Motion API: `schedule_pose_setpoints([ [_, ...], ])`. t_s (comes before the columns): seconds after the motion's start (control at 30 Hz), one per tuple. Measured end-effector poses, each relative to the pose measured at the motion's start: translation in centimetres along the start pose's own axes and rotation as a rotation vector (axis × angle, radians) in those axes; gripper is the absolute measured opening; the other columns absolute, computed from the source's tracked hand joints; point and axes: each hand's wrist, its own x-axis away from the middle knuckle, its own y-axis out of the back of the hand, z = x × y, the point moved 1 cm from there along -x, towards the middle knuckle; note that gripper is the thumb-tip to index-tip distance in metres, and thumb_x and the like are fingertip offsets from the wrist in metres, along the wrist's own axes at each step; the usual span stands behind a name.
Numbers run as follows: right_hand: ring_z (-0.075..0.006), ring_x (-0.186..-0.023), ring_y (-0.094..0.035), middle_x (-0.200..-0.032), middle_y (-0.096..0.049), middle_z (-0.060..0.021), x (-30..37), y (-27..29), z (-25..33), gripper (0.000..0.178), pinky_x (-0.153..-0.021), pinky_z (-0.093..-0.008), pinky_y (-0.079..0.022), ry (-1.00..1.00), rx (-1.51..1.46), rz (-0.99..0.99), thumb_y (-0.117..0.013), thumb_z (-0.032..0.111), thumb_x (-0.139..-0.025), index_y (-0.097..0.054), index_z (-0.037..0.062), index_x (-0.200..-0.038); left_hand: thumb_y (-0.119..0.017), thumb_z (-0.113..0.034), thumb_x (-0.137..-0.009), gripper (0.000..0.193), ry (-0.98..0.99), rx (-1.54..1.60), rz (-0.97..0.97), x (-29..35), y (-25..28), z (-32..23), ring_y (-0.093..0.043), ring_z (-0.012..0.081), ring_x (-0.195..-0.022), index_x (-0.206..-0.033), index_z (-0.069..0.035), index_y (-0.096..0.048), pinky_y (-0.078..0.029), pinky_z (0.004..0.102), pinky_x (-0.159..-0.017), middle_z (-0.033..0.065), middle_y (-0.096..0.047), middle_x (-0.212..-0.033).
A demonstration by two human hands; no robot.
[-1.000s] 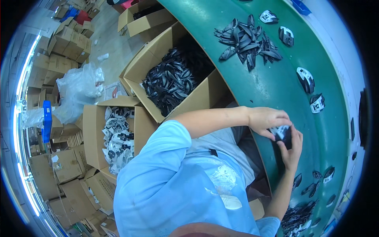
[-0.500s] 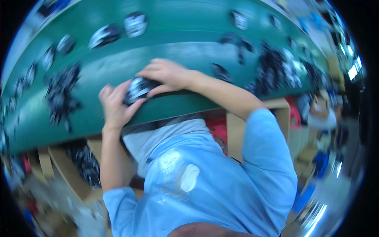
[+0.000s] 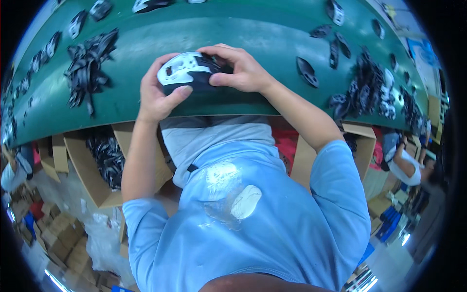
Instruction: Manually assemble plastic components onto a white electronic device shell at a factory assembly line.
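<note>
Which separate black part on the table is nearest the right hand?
The lone black part, between the right hand and the dark pile; the three others cluster farther off.

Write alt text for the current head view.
A person's left-hand grip and right-hand grip hold a black-and-white shell over a green table. Dark parts lie piled to either side; an open cardboard box of dark parts sits lower left.
</note>
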Motion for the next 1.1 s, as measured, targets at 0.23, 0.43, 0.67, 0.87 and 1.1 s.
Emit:
schedule_pose_setpoints([
  [0.23, -0.0197, -0.116, -0.06, -0.124, -0.063, -0.009, 2.3, -1.0, 0.6, 0.068, -0.102, -0.0334, -0.047, -0.077, -0.254, -0.055, -0.085, 0.027, -0.081, -0.059, 0.0007, -0.138, -0.086, -0.024, -0.075, 0.062, -0.025, 0.066, 0.013, 0.2, -1.2, -1.6, -0.065, 0.0191, -0.106, -0.124, 0.006, -0.061, -0.051, 0.033, -0.096, 0.0115, -0.068, -0.114],
  [0.43, -0.0274, -0.095, -0.066, -0.109, -0.069, -0.0146, 2.4, -2.2, 2.0, 0.067, -0.083, -0.0363, -0.053, 0.076, -0.091, -0.132, -0.088, 0.04, -0.075, -0.067, 0.0019, -0.125, -0.082, -0.056, -0.075, 0.091, 0.059, -0.012, -0.025, 2.0, -0.7, -2.0, -0.064, 0.0259, -0.116, -0.133, 0.008, -0.053, -0.049, 0.0392, -0.102, 0.0172, -0.064, -0.125],
  [0.67, -0.0222, -0.096, -0.066, -0.108, -0.071, -0.0109, 0.0, 6.9, 0.2, 0.061, -0.083, -0.0334, -0.052, 0.104, 0.225, -0.527, -0.086, 0.039, -0.078, -0.068, 0.0043, -0.125, -0.056, -0.067, -0.095, 0.089, 0.034, -0.016, -0.142, 2.2, 0.0, -0.4, -0.059, 0.0263, -0.119, -0.147, 0.004, -0.043, -0.047, 0.0369, -0.101, 0.0238, -0.049, -0.15],
  [0.87, -0.038, -0.098, -0.064, -0.111, -0.068, -0.0209, -4.7, 22.6, -5.5, 0.063, -0.09, -0.0455, -0.052, -0.025, 1.121, -0.737, -0.074, 0.052, -0.083, -0.067, 0.0031, -0.122, -0.052, -0.036, -0.107, 0.053, 0.073, -0.139, -0.152, 6.0, 3.0, 0.2, -0.062, 0.0236, -0.113, -0.139, 0.006, -0.05, -0.049, 0.0351, -0.098, 0.0209, -0.057, -0.142],
  [1.1, -0.0173, -0.104, -0.069, -0.117, -0.074, -0.0102, 7.2, 15.5, 2.6, 0.033, -0.093, -0.0312, -0.053, -0.38, 0.675, -0.532, -0.073, 0.024, -0.095, -0.073, 0.0032, -0.121, -0.054, -0.018, -0.107, 0.029, 0.01, -0.382, -0.979, 28.2, 11.9, -2.8, -0.066, 0.0224, -0.102, -0.124, 0.005, -0.06, -0.053, 0.0364, -0.095, 0.0187, -0.069, -0.12],
])
